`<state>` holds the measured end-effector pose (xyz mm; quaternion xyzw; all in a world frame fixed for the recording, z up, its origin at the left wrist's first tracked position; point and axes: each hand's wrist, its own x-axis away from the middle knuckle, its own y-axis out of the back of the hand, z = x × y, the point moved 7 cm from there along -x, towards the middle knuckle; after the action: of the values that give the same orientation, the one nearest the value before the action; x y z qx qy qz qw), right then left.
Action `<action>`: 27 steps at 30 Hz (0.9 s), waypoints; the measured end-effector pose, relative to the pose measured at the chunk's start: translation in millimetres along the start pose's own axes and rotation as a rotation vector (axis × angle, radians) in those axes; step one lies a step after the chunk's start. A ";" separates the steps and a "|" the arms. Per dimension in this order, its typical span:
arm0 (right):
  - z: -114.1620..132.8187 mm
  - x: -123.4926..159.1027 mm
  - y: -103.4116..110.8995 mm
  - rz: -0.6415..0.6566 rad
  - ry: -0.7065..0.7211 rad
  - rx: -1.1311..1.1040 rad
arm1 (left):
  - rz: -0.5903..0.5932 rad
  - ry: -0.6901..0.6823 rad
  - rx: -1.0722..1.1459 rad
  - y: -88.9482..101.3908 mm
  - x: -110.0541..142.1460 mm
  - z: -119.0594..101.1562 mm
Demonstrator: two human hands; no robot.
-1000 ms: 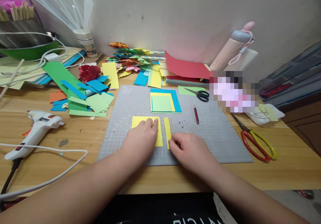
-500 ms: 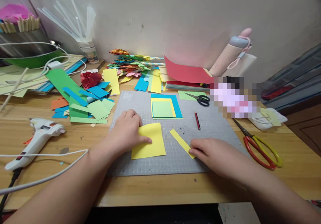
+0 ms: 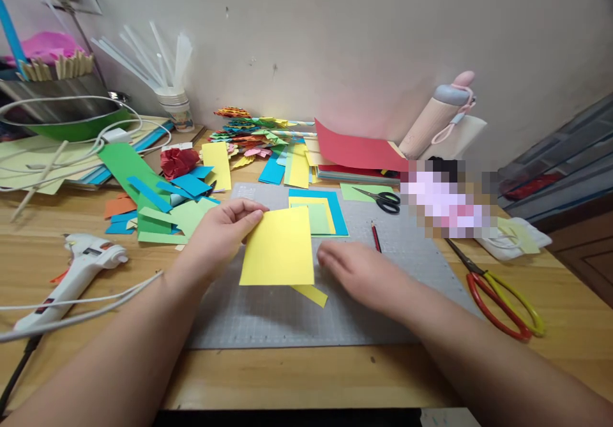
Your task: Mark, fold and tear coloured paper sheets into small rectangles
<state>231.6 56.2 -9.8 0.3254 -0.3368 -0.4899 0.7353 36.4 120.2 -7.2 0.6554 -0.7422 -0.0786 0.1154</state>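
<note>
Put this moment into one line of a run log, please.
left hand: holds yellow sheet near upper-left corner | right hand: beside sheet's right edge | yellow strip: partly hidden by sheet

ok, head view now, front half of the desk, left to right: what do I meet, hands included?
White glue gun → left hand → yellow paper square → right hand → scissors with red and yellow handles.

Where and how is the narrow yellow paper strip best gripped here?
The yellow paper strip is probably best pinched across its narrow width at the exposed near-right end, coming from the right: the yellow square sheet in the left hand hides its other end, and the right hand is on that side.
</note>
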 end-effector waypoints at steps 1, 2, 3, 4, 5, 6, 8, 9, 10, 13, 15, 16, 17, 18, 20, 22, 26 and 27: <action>-4.1 -2.1 2.2 -0.045 -0.040 -0.208 | -0.013 -0.028 -0.034 -4.9 1.3 -0.6; -8.4 -3.4 1.8 -0.055 -0.074 -0.420 | -0.023 -0.056 -0.075 -10.6 3.0 -1.5; -11.7 -4.3 -0.8 -0.029 -0.099 -0.601 | -0.029 -0.081 -0.121 -17.0 4.6 -2.9; -14.1 -4.9 -4.0 0.017 -0.120 -0.727 | -0.026 -0.096 -0.158 -23.8 5.6 -4.2; -16.9 -5.6 -5.2 0.052 -0.136 -0.792 | -0.018 -0.105 -0.189 -30.3 5.6 -5.8; -20.8 -7.1 -3.1 0.056 -0.147 -0.809 | -0.011 -0.112 -0.223 -36.1 4.1 -8.1; -34.6 -13.5 14.0 -0.066 -0.164 -0.780 | -0.001 -0.131 -0.316 -45.0 -4.0 -14.9; -43.6 -17.8 27.7 -0.176 -0.165 -0.771 | 0.010 -0.147 -0.380 -49.0 -10.7 -19.1; -53.4 -22.1 43.0 -0.301 -0.160 -0.772 | 0.039 -0.161 -0.454 -54.1 -19.0 -23.0; -83.6 -36.2 75.6 -0.542 -0.164 -0.840 | 0.228 -0.217 -0.694 -76.4 -47.7 -30.1; -100.4 -45.0 82.7 -0.583 -0.177 -0.875 | 0.324 -0.213 -0.844 -89.0 -66.1 -29.8; -107.6 -48.0 83.3 -0.593 -0.183 -0.887 | 0.363 -0.198 -0.912 -94.3 -73.9 -28.9; -113.9 -49.8 82.6 -0.602 -0.188 -0.898 | 0.394 -0.175 -0.974 -98.7 -80.6 -27.8; -119.5 -50.8 81.1 -0.610 -0.194 -0.906 | 0.420 -0.149 -1.027 -102.3 -85.9 -27.0; -128.1 -51.2 77.0 -0.615 -0.209 -0.915 | 0.457 -0.097 -1.104 -107.8 -92.5 -27.0; -133.7 -50.7 73.8 -0.612 -0.223 -0.916 | 0.486 -0.070 -1.136 -111.7 -94.6 -28.6; -134.4 -49.7 72.2 -0.595 -0.225 -0.917 | 0.525 -0.112 -1.072 -109.9 -91.6 -32.4; -132.7 -49.3 71.9 -0.587 -0.222 -0.920 | 0.526 -0.131 -1.032 -105.3 -90.4 -33.3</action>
<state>361.3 144.5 -34.8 -0.0027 -0.0586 -0.8022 0.5942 156.5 197.5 -9.6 0.3017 -0.7513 -0.4394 0.3892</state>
